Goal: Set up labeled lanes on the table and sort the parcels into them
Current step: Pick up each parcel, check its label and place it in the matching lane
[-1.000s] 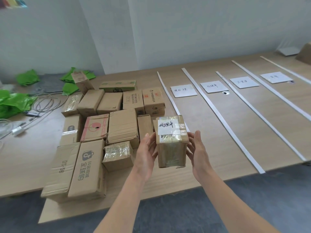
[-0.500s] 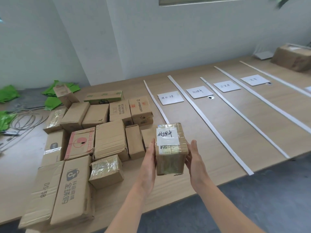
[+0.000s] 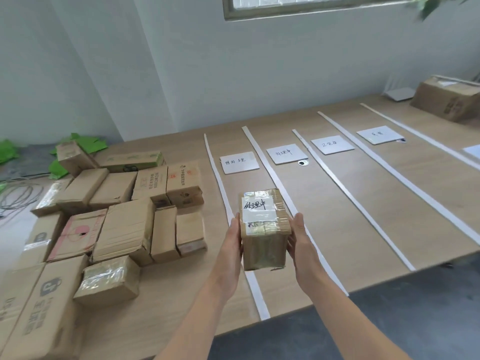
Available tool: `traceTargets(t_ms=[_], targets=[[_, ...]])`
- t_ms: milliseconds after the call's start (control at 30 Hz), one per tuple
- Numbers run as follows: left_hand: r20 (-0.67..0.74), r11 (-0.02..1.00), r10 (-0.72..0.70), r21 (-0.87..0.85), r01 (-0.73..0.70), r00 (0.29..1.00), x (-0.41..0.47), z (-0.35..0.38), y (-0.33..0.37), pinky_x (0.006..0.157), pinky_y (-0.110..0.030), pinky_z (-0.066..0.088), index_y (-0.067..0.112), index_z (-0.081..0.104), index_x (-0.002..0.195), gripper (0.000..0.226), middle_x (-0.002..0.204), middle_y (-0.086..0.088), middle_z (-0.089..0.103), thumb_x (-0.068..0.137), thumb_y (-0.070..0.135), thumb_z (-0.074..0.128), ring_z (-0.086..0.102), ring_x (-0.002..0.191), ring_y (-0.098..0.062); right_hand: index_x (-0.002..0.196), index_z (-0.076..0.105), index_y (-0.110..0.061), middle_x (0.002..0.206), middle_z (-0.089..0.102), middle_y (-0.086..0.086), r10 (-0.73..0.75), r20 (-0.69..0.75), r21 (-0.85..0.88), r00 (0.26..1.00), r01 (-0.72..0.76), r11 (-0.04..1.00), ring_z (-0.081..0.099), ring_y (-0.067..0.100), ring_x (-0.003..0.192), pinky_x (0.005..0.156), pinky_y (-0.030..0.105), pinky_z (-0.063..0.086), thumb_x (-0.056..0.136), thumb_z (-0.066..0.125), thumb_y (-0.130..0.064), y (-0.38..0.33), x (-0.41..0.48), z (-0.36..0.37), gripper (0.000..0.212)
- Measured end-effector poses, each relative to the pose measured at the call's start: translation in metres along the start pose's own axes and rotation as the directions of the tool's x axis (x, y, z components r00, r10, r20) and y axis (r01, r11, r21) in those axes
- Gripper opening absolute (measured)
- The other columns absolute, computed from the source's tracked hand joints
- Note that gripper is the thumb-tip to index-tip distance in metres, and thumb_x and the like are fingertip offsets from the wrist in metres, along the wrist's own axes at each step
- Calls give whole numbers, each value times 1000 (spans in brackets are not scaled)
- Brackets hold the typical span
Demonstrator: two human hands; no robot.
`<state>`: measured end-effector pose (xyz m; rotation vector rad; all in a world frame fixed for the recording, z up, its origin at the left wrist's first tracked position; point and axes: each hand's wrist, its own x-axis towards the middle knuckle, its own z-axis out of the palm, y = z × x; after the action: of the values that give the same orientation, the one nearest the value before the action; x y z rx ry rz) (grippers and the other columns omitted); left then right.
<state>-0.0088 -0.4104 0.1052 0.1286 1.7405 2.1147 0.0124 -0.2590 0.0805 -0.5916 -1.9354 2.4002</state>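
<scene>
A small taped cardboard parcel point(image 3: 262, 245) with a handwritten white label on top is carried between my two hands. My left hand point(image 3: 232, 245) presses its left side and my right hand point(image 3: 298, 242) presses its right side, fingers fairly straight. It hangs above the near part of the leftmost lane. White strips point(image 3: 270, 178) mark several lanes on the wooden table point(image 3: 337, 229). Each lane has a white label card: the first point(image 3: 239, 162), the second point(image 3: 285, 153), the third point(image 3: 332, 146), and another point(image 3: 379, 134). A pile of cardboard parcels point(image 3: 124, 229) lies to the left.
A large cardboard box point(image 3: 449, 100) stands at the table's far right. Coiled cables point(image 3: 18, 196) and green bags point(image 3: 85, 144) lie behind the pile at the far left. A small round grommet point(image 3: 303, 162) sits by the second card. The table's front edge runs near my forearms.
The parcel has travelled right, from beside the pile to above the leftmost lane, still between both hands. The view has swung right and up, and the large box is now in sight.
</scene>
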Motion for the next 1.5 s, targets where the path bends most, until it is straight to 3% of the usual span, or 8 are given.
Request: traceTargets(t_ms=[100,233,367,633,867,1133,1367,1500], targets=[[-22,1000,-15,-11,15,1000,15,41,-6,117,-40,41,36,59,146,57,145,7,67,115,50,14,57,140,-14,114,71,-48,110,79,-25,21,18,-7,1000,-21,1000,71,-11,101,82,18,53,109,20,-63,-13,12,-41,54],[-25,1000,-26,-18,26,999,42,84,-17,124,-48,37,35,59,147,57,145,7,67,115,52,15,58,139,-14,116,72,-46,114,78,-24,11,3,-15,1000,-11,1000,69,-9,109,100,23,46,111,20,-60,-28,33,-88,54],[-29,998,-68,-4,68,997,79,118,-25,124,-41,35,43,59,146,54,145,16,66,113,56,17,56,137,-4,110,75,-44,109,80,-21,25,-28,-31,999,-26,999,72,-6,104,85,18,52,110,22,-62,-41,62,-129,56],[-24,991,-133,16,134,991,188,152,-44,126,-40,30,54,52,147,48,144,31,60,109,63,24,49,138,10,130,72,-37,127,77,-11,39,-63,-37,997,-41,998,68,6,124,118,37,42,108,23,-66,-60,163,-188,61],[-31,975,-216,-56,214,976,280,167,-42,71,-1,48,56,57,120,37,98,47,69,113,53,20,61,91,29,139,67,-34,133,74,-10,108,-42,-62,993,-111,992,64,10,131,125,42,36,105,21,-73,-67,268,-209,69],[-72,974,-223,-48,220,972,365,158,-54,97,-21,41,58,55,137,52,119,41,67,108,68,13,59,102,28,145,64,-29,140,70,-9,140,17,-68,990,-138,988,59,5,135,126,37,35,105,17,-75,-75,358,-204,76],[-191,977,-211,-60,203,959,416,145,-58,89,-15,46,56,53,134,50,124,31,67,109,67,12,62,105,21,147,63,-28,141,70,-6,110,111,-109,988,-98,989,60,11,136,124,36,37,104,16,-75,-69,421,-198,79],[-245,976,-218,-80,205,945,433,142,-65,74,-8,54,50,62,120,52,108,32,74,112,60,12,68,97,18,145,63,-23,133,73,-7,95,167,-124,981,-74,990,66,5,121,105,23,46,109,9,-65,-62,441,-193,77]])
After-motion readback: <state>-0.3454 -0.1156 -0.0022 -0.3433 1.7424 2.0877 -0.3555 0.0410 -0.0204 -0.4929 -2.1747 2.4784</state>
